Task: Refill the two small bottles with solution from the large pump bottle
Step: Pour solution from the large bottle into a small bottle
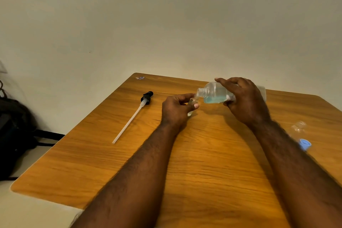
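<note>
- My right hand (pixel 244 98) grips the big bottle (pixel 212 92), tipped so solution can run to its neck.
- My left hand (pixel 175 107) pinches a small bottle (pixel 192 103) at that neck, ready to catch it.
- Pump (pixel 146 98) lies left of the big bottle, second bottle (pixel 298 127) right.

no text can be read; the sticker (pixel 140 77) on the table (pixel 111 153) is too blurred.

One view only, head-worn and wide-angle. It faces forward and down over the counter (pixel 114 168) at close range, with the left hand (pixel 174 111) and right hand (pixel 244 102) mid-frame. The wall (pixel 166 15) fills the upper half.
</note>
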